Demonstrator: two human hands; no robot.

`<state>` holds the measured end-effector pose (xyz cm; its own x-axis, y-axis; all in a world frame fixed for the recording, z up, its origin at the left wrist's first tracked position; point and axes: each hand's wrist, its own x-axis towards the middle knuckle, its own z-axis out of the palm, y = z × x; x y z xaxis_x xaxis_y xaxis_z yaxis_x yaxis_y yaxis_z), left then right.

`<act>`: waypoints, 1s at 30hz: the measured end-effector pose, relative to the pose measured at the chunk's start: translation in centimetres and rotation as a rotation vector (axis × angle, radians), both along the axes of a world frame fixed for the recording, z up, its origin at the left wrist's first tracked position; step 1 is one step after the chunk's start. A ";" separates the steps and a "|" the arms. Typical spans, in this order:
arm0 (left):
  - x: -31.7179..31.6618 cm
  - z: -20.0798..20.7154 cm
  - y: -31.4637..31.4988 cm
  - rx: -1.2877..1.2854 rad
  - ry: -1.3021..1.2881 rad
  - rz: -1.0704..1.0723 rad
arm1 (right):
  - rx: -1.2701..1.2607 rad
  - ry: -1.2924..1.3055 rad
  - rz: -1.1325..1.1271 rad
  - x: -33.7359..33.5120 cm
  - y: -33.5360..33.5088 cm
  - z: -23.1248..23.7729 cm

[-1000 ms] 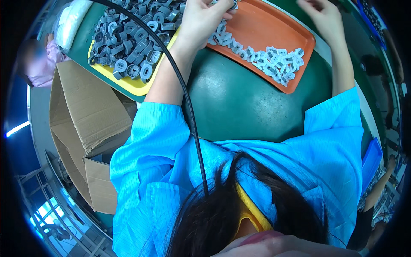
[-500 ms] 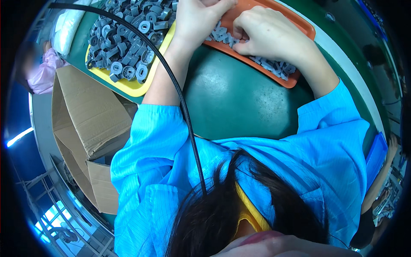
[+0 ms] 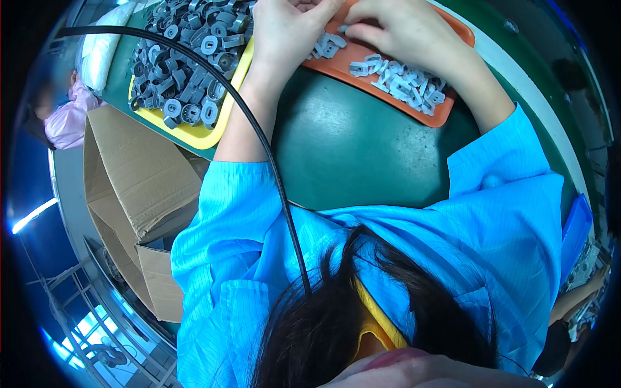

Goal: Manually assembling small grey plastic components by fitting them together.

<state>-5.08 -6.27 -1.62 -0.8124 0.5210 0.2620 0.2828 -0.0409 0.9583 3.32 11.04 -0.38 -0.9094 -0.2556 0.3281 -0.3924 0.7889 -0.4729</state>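
Note:
An orange tray (image 3: pixel 441 119) holds many small light-grey plastic pieces (image 3: pixel 411 85) of bent shape. Over this tray, my right hand (image 3: pixel 411 32) is closed, thumb and fingers pinching what looks like one small light-grey plastic piece (image 3: pixel 343 28). My left hand (image 3: pixel 288 29) is just left of it, between the orange tray and a yellow tray (image 3: pixel 206 138). Its fingers are curled and the thumb reaches toward the right hand. The upper edge cuts off part of both hands, so what the left one holds is hidden. Dark-grey round plastic parts (image 3: pixel 184 71) are heaped in the yellow tray.
Both trays stand on a green table (image 3: pixel 349 145). An open cardboard box (image 3: pixel 142 171) is at the left, below the yellow tray. A black cable (image 3: pixel 262 136) arcs across my left forearm. Farther left are a white plastic bag (image 3: pixel 103 55) and a person in pink (image 3: pixel 72 116).
My right hand has risen from among the light-grey pieces and moved up and left toward my left hand, with a small piece at its fingertips. The left hand has shifted slightly left.

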 end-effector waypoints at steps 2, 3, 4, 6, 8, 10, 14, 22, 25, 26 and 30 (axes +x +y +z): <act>0.3 0.1 -0.2 -0.071 0.063 0.047 | -0.373 -0.113 -0.142 0.0 0.4 1.4; 0.5 0.1 -0.2 -0.146 0.119 0.095 | -0.575 -0.196 -0.209 0.0 0.5 2.0; 0.9 0.1 0.2 -0.104 0.221 0.130 | -0.744 -0.196 -0.214 -0.4 0.7 1.6; 1.3 0.2 0.5 -0.152 0.335 0.156 | -0.819 -0.166 -0.226 -0.6 0.6 1.0; 1.8 0.6 0.6 -0.162 0.372 0.163 | -0.942 -0.130 -0.222 -0.9 -0.1 0.1; 2.1 1.0 0.9 -0.199 0.377 0.224 | -0.997 -0.133 -0.225 -1.1 -0.6 -0.4; 1.7 0.5 0.9 -0.121 0.440 0.210 | -0.753 0.041 -0.218 -0.7 -0.5 -0.6; 1.9 0.3 0.8 -0.140 0.563 0.238 | -0.470 0.271 -0.326 -0.3 -0.9 0.5; 2.0 0.0 0.8 -0.149 0.592 0.242 | -0.533 0.124 -0.320 -0.2 -0.4 0.4; 1.8 -0.2 0.8 -0.150 0.617 0.245 | -0.557 0.108 -0.314 -0.3 -0.4 0.5; 1.3 -0.6 1.6 -0.129 0.727 0.216 | -0.764 -0.080 -0.299 -0.6 0.7 0.2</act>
